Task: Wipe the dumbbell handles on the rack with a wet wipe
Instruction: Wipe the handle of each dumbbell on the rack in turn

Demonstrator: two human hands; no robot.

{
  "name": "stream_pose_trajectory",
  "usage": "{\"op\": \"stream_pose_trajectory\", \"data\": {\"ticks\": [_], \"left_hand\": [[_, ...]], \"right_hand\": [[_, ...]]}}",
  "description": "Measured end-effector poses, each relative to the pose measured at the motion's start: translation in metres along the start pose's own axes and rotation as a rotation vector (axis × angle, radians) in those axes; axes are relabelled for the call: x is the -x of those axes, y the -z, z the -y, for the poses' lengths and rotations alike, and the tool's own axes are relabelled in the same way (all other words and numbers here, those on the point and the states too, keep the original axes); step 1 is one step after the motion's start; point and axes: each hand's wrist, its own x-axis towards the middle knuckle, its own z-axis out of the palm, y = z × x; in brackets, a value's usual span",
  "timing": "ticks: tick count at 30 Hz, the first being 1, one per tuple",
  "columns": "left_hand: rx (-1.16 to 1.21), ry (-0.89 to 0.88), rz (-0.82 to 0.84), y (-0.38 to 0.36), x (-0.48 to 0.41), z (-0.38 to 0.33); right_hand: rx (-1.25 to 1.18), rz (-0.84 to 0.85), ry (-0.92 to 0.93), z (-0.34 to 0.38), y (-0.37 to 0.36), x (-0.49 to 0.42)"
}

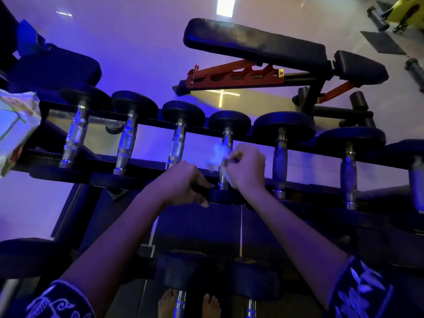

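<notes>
Down over the rack (146, 126), looking at a row of dumbbells laid across its top rails. Clutching the wet wipe (218, 154) in the right hand (246, 167), fingers curled tight round it, and pressing it against the chrome dumbbell handle (227, 140) just right of dead centre, fourth along from nine o'clock. Wrapping the wipe partway round the shaft, with a loose white tuft sticking out at ten o'clock of the fist. Gripping with the left hand (183, 182) at eight o'clock of the right, fingers over and thumb under a dark dumbbell head (202, 188) on the near rail, just beside the wiped handle's near end; whose head exactly, cannot tell. Spotting three bare chrome handles toward nine o'clock and three darker ones toward three. Noting a packet (16, 127) perched on the rack end at nine o'clock of the frame, a padded bench (254, 45) with orange struts at one o'clock, more dumbbells (181, 270) on the lower tier at six, and bare feet (211, 304) right below them
</notes>
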Motion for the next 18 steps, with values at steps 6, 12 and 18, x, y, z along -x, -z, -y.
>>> {"op": "stream_pose_trajectory", "data": {"ticks": [6,12,18], "left_hand": [[0.021,0.015,-0.017,0.002,0.004,-0.003],[0.035,0.058,-0.025,0.001,0.002,-0.005],[0.089,0.125,0.022,0.006,-0.002,-0.008]], "right_hand": [[-0.146,-0.123,-0.098,0.01,0.0,-0.032],[-0.033,0.021,-0.017,-0.009,0.003,0.009],[-0.085,-0.072,-0.042,0.011,-0.002,-0.027]]}}
